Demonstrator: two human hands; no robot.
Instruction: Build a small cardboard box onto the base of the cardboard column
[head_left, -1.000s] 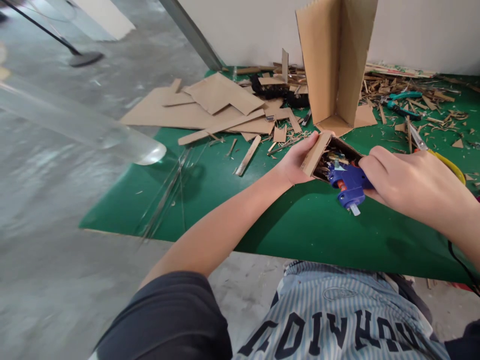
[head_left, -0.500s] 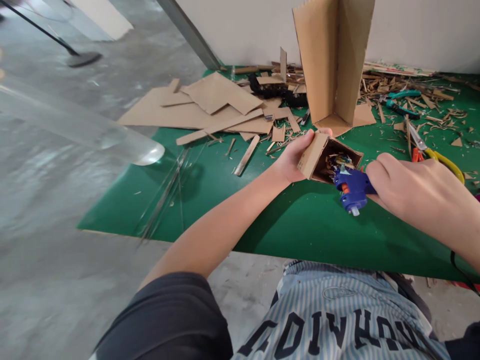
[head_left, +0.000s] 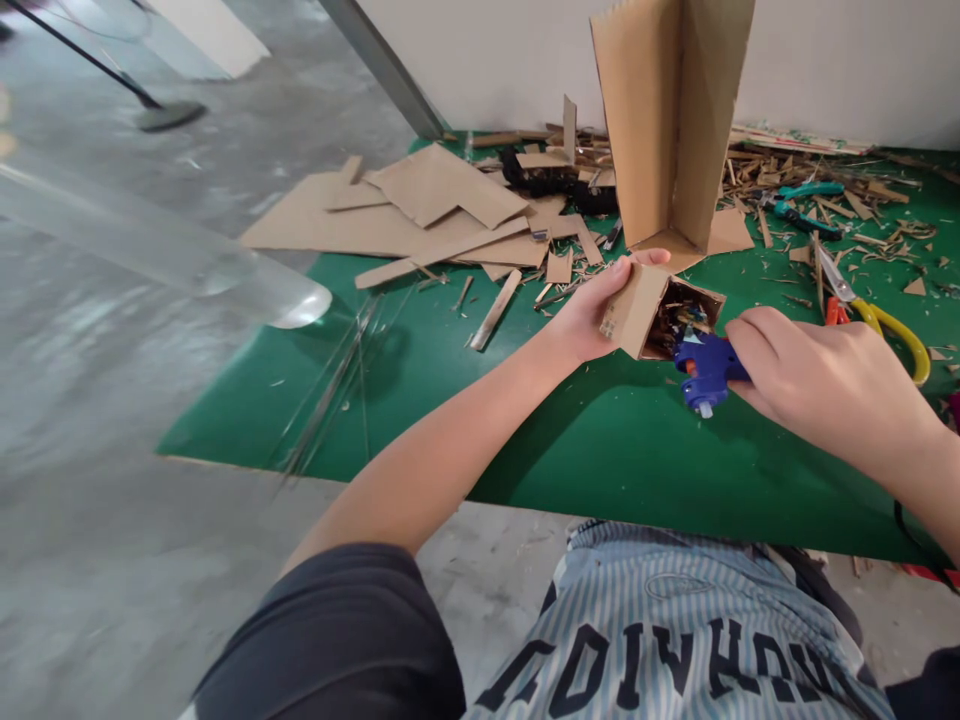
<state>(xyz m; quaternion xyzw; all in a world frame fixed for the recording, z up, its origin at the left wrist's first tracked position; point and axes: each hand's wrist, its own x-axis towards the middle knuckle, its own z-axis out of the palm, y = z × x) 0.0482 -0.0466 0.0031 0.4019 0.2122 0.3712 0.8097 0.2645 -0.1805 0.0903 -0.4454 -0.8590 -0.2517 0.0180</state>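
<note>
My left hand (head_left: pixel 594 312) is gripping the box (head_left: pixel 631 312) from its left side, and I am holding it over the table (head_left: pixel 555 450), its hollow end facing right and toward me, with scraps (head_left: pixel 684 316) showing inside. My right hand (head_left: pixel 806 368) is clasping the glue gun (head_left: pixel 703 358) at that end; whether it is touching the rim I cannot tell. The scissors (head_left: pixel 889 330) are lying just beyond my right hand. Behind the box, tall card (head_left: pixel 649 110) is standing upright.

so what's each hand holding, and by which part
The left hand holds a small cardboard box by its outer walls; the right hand, a blue glue gun, apparently by its handle.
</note>
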